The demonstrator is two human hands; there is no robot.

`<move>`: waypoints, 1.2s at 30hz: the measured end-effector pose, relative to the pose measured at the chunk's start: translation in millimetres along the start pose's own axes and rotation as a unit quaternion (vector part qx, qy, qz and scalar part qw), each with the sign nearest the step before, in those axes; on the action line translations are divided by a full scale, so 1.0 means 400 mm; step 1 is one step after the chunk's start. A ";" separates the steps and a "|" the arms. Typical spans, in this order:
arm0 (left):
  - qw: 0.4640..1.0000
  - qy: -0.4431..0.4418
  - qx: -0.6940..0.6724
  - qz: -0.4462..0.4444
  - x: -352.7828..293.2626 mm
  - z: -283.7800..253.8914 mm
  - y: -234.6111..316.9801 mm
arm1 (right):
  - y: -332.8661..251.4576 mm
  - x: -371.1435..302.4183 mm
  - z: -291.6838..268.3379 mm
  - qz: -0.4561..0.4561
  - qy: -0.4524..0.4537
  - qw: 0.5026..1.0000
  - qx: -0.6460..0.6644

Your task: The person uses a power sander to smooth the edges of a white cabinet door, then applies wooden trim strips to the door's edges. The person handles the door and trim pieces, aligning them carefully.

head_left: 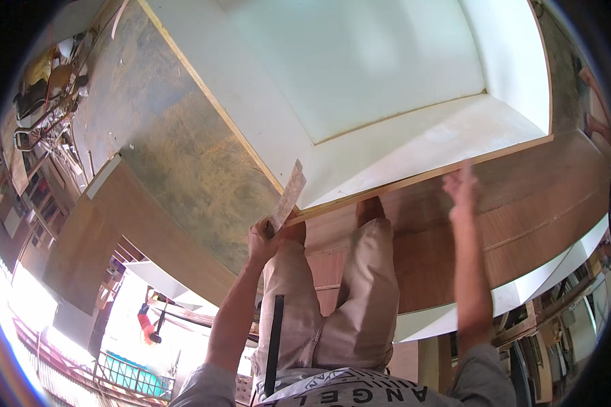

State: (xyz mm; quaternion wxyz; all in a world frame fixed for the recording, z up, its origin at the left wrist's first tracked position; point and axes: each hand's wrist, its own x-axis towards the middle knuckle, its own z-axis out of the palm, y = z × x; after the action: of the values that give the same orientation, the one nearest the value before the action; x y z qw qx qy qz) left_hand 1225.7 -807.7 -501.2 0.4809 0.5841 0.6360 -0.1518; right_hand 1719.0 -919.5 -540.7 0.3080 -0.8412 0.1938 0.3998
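Observation:
My left hand [261, 239] is closed round a flat, brownish-grey strip with a slanted end [291, 191]. The strip points up past the near corner of a large white open box, like a cabinet carcass [400, 146]; I cannot tell whether it touches the corner. Along the box's near side runs a raw wooden edge [421, 178]. My right hand [461, 190] is raised beside this edge, toward its right part. Motion smears its fingers, so what they hold, if anything, is unclear.
The box lies on a stained floor [190, 149]. Brown wood-faced panels [523, 193] curve behind my legs and to the right. Clutter with a metal-framed item [47, 112] fills the far left. A person in red [147, 324] is at the lower left. Stacked boards [543, 353] stand lower right.

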 end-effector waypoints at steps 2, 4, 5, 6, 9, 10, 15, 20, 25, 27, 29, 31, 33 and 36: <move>1.000 -0.017 0.010 -0.025 0.010 -0.001 0.010 | 0.100 -0.129 0.094 0.031 -0.028 0.999 0.008; 0.999 -0.030 0.015 -0.038 0.008 -0.004 0.034 | 0.163 -0.203 0.163 0.028 -0.075 0.995 0.061; 0.999 -0.034 0.015 -0.038 0.009 -0.014 0.049 | 0.157 -0.227 0.195 0.033 -0.054 0.997 0.055; 0.998 -0.037 0.015 -0.038 0.011 -0.019 0.052 | 0.153 -0.240 0.216 0.015 -0.030 0.997 0.065; 0.996 0.027 -0.064 0.053 0.017 0.004 0.020 | 0.126 -0.237 0.243 -0.006 0.032 0.995 0.093; 1.000 -0.005 -0.015 0.004 0.016 -0.001 0.008 | 0.116 -0.233 0.243 -0.007 0.050 0.994 0.102; 0.996 -0.002 -0.089 0.026 0.031 0.029 -0.047 | 0.111 -0.224 0.235 -0.018 0.039 0.994 0.096; 0.998 -0.004 -0.065 0.008 0.035 0.030 -0.036 | 0.117 -0.207 0.236 -0.012 0.050 0.995 0.081; 0.999 0.010 -0.001 0.039 0.042 0.018 -0.021 | 0.117 -0.203 0.234 -0.021 0.048 0.997 0.058; 0.999 0.007 -0.041 0.036 0.042 0.024 -0.032 | 0.109 -0.206 0.237 -0.017 0.043 0.998 0.047; 0.998 0.000 -0.057 0.030 0.043 0.025 -0.031 | 0.105 -0.205 0.238 -0.014 0.044 0.998 0.038; 0.998 -0.008 -0.050 0.023 0.043 0.015 -0.018 | 0.108 -0.201 0.237 -0.014 0.049 0.998 0.031; 1.000 -0.030 -0.001 0.003 0.045 -0.005 0.013 | 0.116 -0.194 0.237 -0.012 0.059 0.998 0.034; 0.999 -0.026 -0.036 0.003 0.045 0.009 -0.014 | 0.123 -0.225 0.252 0.002 0.050 0.997 0.067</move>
State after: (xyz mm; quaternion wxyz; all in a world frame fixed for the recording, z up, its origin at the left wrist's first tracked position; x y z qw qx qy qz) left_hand 1225.0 -801.2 -519.0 0.5180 0.5645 0.6266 -0.1426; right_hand 1580.6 -880.6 -536.8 0.3524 -0.8372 0.2371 0.3446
